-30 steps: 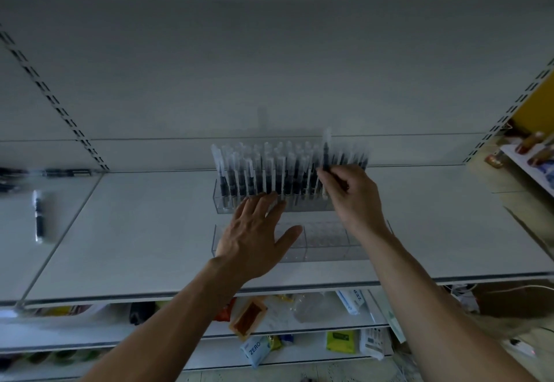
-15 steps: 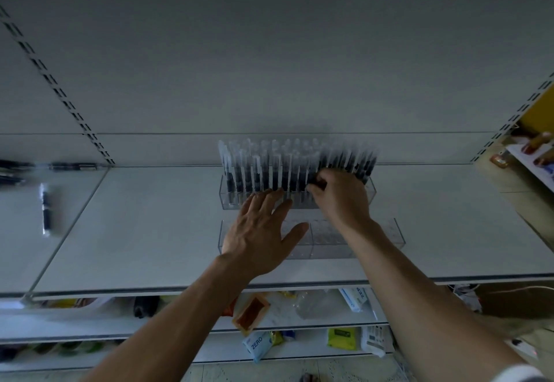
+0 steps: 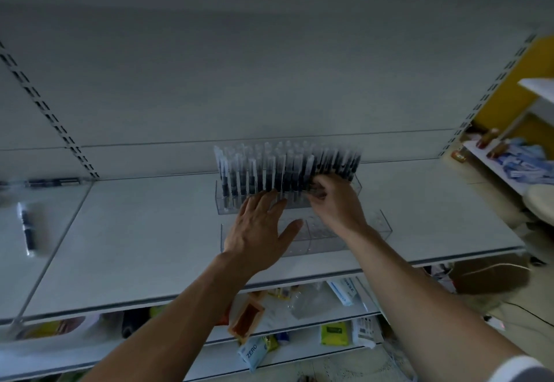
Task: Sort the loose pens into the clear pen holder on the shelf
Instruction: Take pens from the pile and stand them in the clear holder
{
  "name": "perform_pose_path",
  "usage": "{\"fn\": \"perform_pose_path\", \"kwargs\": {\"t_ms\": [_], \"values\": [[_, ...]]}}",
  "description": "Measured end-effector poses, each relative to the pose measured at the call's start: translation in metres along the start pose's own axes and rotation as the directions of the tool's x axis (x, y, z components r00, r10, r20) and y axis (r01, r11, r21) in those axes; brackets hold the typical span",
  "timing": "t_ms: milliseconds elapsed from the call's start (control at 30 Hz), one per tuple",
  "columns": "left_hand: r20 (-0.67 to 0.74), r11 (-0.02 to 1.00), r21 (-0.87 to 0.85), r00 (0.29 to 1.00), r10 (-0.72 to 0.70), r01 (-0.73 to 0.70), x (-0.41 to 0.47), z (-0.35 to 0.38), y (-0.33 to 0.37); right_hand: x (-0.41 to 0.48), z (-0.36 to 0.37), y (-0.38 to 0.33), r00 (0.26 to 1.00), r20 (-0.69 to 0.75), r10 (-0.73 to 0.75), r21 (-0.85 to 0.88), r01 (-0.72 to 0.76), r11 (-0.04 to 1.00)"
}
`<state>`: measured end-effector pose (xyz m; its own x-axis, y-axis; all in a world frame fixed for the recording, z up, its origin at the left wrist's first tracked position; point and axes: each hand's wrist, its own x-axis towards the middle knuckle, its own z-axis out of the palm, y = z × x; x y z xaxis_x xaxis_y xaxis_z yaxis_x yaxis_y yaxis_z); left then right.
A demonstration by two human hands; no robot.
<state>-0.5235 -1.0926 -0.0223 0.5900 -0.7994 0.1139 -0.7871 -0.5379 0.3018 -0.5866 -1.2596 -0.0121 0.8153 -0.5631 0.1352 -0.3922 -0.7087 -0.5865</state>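
The clear pen holder (image 3: pixel 236 203) on the shelf (image 3: pixel 144 231) stands nearly full of upright pens (image 3: pixel 269 168). The left hand (image 3: pixel 257 231), grip wide and flat, touches its front. The right hand (image 3: pixel 335 204) curls among the pens at its right end; if it pinches one, I cannot tell. Well left of the holder, loose pens (image 3: pixel 27 228) lie unsorted.

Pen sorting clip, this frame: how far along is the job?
Done: the back row of the clear holder stands packed with pens. In hand: the right hand pinches pens at that row's right end; the left hand lies flat against the holder. Left: the front row looks empty, and a loose pen plus other pens lie on the shelf section to the left.
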Motion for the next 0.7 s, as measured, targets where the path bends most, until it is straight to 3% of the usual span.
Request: {"fn": "perform_pose_path", "kwargs": {"t_ms": [167,333,533,700], "values": [[-0.078,0.992,-0.073,0.992,0.097,-0.102,-0.012,-0.007,-0.009,-0.029,-0.002,-0.011,0.99,-0.131,-0.045,-0.027,0.042,0.999],[-0.26,0.992,-0.107,0.965,0.039,-0.069,-0.052,-0.029,-0.042,-0.035,0.008,-0.046,0.974,-0.051,-0.22,-0.12,0.213,0.97],[-0.348,0.969,-0.078,0.905,-0.246,0.234,-0.13,-0.06,-0.108,-0.02,0.052,-0.12,0.89,0.1,-0.445,-0.091,0.453,0.887],[-0.194,0.803,-0.014,0.786,-0.587,0.596,-0.203,-0.071,-0.15,-0.034,0.124,-0.184,0.796,0.302,-0.524,0.078,0.527,0.846]]}}
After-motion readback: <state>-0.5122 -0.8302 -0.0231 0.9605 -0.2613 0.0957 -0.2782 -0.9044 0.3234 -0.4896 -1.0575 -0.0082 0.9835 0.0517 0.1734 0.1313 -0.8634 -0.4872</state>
